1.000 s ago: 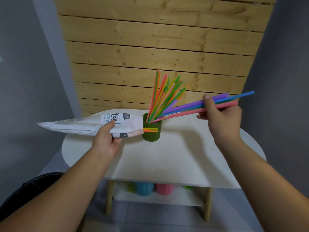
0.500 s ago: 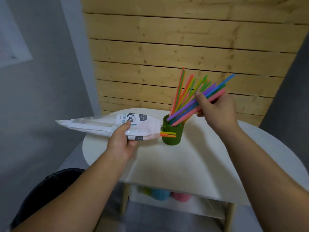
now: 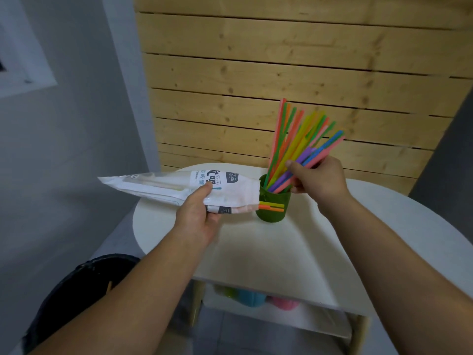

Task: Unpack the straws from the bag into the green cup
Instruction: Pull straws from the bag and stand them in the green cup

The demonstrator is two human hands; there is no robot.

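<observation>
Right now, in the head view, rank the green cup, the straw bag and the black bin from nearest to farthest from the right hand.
1. green cup, just left of and below the right hand, which grips straws standing in it.
2. bag, further left, held by the left hand.
3. black bin, low at the far left.

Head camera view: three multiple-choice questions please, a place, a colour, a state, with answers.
1. Where does the green cup stand? A) lower shelf B) white table top C) floor
2. What colours are the straw ends poking from the bag? A) yellow and orange B) blue and purple C) black and white
3. What is the right hand doing? A) lying flat B) holding the bag C) gripping a straw bundle
Answers: B, its base sits there; A, both show at the bag's mouth; C, fingers curl round the straws.
</observation>
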